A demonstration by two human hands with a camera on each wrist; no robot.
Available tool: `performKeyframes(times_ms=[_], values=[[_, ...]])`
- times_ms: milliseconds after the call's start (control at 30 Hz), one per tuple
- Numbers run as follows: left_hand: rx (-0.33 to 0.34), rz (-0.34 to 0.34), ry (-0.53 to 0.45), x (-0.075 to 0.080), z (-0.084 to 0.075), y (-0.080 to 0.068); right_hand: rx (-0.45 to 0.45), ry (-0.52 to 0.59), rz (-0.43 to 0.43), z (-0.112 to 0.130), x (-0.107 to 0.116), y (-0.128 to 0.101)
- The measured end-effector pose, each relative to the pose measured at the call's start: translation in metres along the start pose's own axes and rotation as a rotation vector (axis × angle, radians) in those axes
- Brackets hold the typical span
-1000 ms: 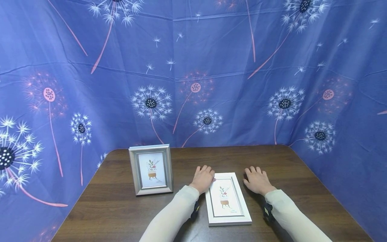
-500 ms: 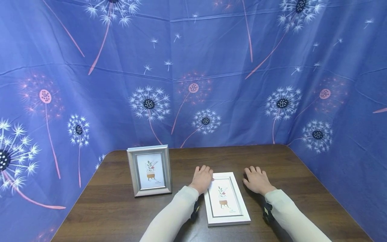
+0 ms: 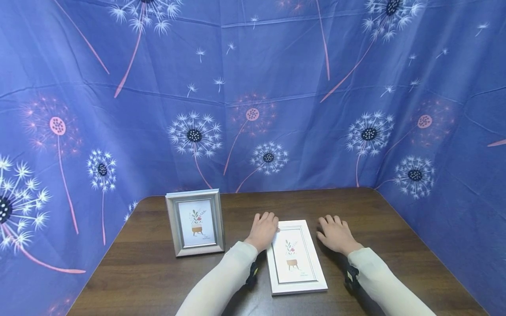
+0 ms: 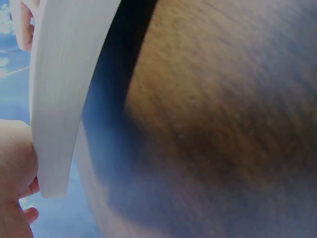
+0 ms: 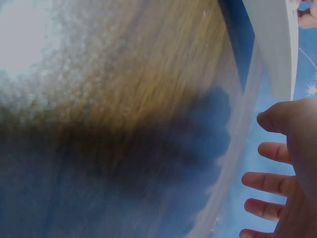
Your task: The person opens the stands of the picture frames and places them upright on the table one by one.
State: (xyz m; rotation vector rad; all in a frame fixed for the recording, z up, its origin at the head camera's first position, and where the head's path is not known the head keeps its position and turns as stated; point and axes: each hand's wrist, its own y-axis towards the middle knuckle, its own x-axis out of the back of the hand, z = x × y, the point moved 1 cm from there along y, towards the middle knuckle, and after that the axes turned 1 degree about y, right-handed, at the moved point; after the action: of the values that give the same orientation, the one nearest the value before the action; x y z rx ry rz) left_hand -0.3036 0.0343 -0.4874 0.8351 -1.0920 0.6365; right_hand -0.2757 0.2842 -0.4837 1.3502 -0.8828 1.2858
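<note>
A white picture frame point(image 3: 298, 287) with a potted-plant print lies face up on the table, its far end tilted up off the wood. At its far left corner my left hand point(image 3: 262, 231) grips the edge, thumb on the near side and fingers curled beyond. The left wrist view has the frame's pale side point(image 4: 67, 94) above a dark shadow, with my left hand point(image 4: 16, 161) against it. To the right of the frame and apart from it, my right hand point(image 3: 337, 235) hovers over the table with spread fingers point(image 5: 267, 182), holding nothing.
On the left of the table stands a silver picture frame point(image 3: 199, 252), upright and leaning slightly back, with a similar print. A blue dandelion-patterned cloth point(image 3: 316, 145) hangs behind and around the brown wooden table point(image 3: 130, 272).
The white frame's far end has risen a little in my left hand, while its near edge stays on the table. My right hand has shifted slightly up in the view.
</note>
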Motion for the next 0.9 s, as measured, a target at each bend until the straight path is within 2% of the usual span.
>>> performKeyframes(times_ms=[333, 600, 900], values=[[-0.008, -0.036, -0.006, 0.009, 0.003, -0.001, -0.002, 0.013, -0.038, -0.001, 0.008, -0.003], [-0.013, -0.083, -0.07, 0.021, 0.006, -0.003, 0.003, 0.012, -0.045, 0.002, 0.018, -0.009], [-0.062, -0.138, -0.012, 0.04, 0.01, -0.008, 0.043, 0.02, -0.102, 0.001, 0.023, -0.015]])
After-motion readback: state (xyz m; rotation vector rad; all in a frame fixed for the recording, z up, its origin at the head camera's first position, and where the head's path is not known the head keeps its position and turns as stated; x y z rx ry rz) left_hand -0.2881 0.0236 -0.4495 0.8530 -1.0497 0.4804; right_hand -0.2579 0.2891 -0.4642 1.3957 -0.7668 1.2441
